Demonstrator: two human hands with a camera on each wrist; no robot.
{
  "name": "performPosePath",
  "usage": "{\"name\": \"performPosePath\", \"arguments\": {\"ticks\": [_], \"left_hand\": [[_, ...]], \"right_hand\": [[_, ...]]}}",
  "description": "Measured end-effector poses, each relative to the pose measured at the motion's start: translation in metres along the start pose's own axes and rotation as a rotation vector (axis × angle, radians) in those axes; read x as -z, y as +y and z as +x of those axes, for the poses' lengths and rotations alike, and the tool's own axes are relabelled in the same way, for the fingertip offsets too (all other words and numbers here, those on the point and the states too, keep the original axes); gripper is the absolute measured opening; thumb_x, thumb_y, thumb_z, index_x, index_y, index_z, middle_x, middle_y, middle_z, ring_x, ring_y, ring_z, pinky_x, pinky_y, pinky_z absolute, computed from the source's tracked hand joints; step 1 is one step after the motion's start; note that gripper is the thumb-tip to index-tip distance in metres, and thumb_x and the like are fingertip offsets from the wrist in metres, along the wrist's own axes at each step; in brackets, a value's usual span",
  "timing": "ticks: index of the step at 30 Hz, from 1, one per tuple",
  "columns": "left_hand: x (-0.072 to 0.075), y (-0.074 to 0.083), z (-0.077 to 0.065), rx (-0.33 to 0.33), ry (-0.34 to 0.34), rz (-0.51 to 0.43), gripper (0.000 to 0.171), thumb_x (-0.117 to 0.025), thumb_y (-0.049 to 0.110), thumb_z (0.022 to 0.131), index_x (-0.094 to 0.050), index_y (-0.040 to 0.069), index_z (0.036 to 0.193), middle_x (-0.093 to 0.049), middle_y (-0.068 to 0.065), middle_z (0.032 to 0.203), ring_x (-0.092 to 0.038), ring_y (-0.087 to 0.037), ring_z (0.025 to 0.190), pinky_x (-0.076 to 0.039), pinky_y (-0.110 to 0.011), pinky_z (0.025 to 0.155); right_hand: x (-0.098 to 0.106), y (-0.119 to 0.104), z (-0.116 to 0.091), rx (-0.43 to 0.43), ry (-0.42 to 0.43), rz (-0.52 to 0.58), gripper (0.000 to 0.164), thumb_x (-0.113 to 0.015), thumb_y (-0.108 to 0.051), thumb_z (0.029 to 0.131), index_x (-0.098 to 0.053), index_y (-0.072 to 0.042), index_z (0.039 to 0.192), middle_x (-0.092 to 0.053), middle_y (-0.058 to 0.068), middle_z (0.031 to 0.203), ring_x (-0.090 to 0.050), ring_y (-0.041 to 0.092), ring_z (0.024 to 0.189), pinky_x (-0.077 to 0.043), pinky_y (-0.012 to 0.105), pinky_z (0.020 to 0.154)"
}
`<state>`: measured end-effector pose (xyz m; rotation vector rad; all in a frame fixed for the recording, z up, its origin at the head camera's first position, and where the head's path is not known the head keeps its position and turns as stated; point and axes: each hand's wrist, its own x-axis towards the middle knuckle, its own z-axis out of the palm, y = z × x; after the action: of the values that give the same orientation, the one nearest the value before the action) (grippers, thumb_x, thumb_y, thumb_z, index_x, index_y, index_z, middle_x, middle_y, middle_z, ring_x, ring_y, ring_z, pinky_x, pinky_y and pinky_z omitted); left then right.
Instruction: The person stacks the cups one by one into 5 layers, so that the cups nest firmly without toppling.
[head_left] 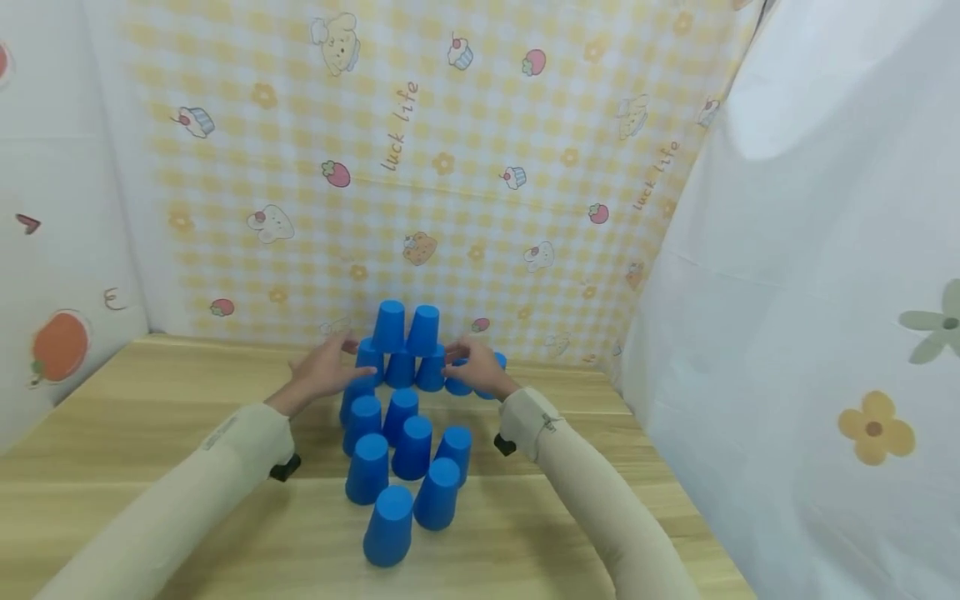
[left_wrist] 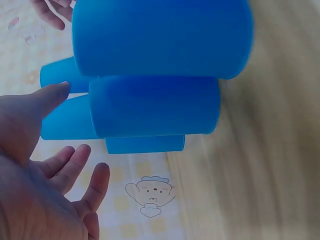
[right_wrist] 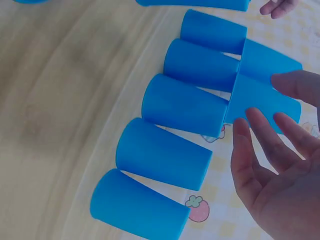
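Note:
Two upside-down blue cups, a left one [head_left: 389, 327] and a right one [head_left: 423, 331], stand side by side on top of a back row of blue cups [head_left: 401, 368]. To their left is my left hand [head_left: 321, 372], its fingers spread; in the left wrist view the thumb [left_wrist: 56, 95] overlaps the raised cups. My right hand [head_left: 480, 367] is at the other side, in front of the row's right part. The right wrist view shows its fingers [right_wrist: 265, 135] extended beside the nearer raised cup [right_wrist: 262, 102]. Neither hand grips a cup.
Several more upside-down blue cups [head_left: 412, 448] stand in staggered lines on the wooden table [head_left: 225, 533], the nearest cup [head_left: 388, 527] toward the front. Behind the back row hangs a yellow checked cloth [head_left: 480, 200]. White cloth [head_left: 787, 333] closes off the right side.

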<state>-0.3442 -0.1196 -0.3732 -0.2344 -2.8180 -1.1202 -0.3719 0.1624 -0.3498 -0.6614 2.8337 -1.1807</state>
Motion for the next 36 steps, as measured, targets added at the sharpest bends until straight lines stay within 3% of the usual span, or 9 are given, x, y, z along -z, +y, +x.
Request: {"name": "performPosePath", "arguments": {"ticks": [7,14,21,29,36], "left_hand": [[0.003,0.0,-0.021,-0.027,-0.017,0.034,0.075,-0.07,0.044,0.09,-0.043,0.0,0.144,-0.054,-0.023,0.138,-0.043,-0.049,0.13,-0.005,-0.083,0.099],[-0.002,0.005,-0.046,-0.146,-0.056,0.042,0.067,-0.073,0.038,0.09,-0.049,0.001,0.14,-0.054,-0.023,0.137,-0.049,-0.046,0.126,-0.031,-0.072,0.099],[-0.007,0.013,-0.065,-0.196,-0.063,0.114,0.07,-0.074,0.047,0.086,-0.053,0.005,0.138,-0.056,-0.02,0.137,-0.048,-0.044,0.127,-0.029,-0.063,0.09],[-0.011,0.011,-0.067,-0.185,-0.034,0.146,0.058,-0.074,0.037,0.089,-0.057,0.006,0.135,-0.059,-0.018,0.134,-0.05,-0.041,0.125,-0.029,-0.058,0.088],[-0.017,0.009,-0.065,-0.165,-0.024,0.147,0.046,-0.076,0.038,0.088,-0.065,0.009,0.122,-0.067,-0.011,0.119,-0.058,-0.034,0.113,-0.032,-0.053,0.084]], "right_hand": [[-0.006,-0.001,-0.012,0.029,-0.082,-0.041,0.038,-0.072,-0.011,0.091,-0.062,0.0,0.126,-0.07,0.013,0.114,-0.065,0.028,0.107,-0.057,0.035,0.084],[-0.014,-0.013,-0.027,0.055,-0.159,-0.053,0.036,-0.073,-0.019,0.091,-0.065,-0.007,0.124,-0.069,0.008,0.116,-0.064,0.026,0.111,-0.056,0.035,0.085],[-0.022,-0.022,-0.045,0.052,-0.26,-0.064,0.042,-0.075,-0.028,0.09,-0.065,-0.008,0.125,-0.07,0.004,0.116,-0.067,0.02,0.107,-0.057,0.035,0.085],[-0.028,-0.024,-0.053,0.036,-0.332,-0.035,0.048,-0.08,-0.029,0.085,-0.065,-0.009,0.126,-0.07,0.004,0.117,-0.067,0.017,0.103,-0.057,0.031,0.084],[-0.029,-0.024,-0.057,0.009,-0.36,-0.049,0.049,-0.081,-0.032,0.084,-0.065,-0.013,0.127,-0.068,0.002,0.12,-0.066,0.018,0.106,-0.056,0.034,0.088]]}}
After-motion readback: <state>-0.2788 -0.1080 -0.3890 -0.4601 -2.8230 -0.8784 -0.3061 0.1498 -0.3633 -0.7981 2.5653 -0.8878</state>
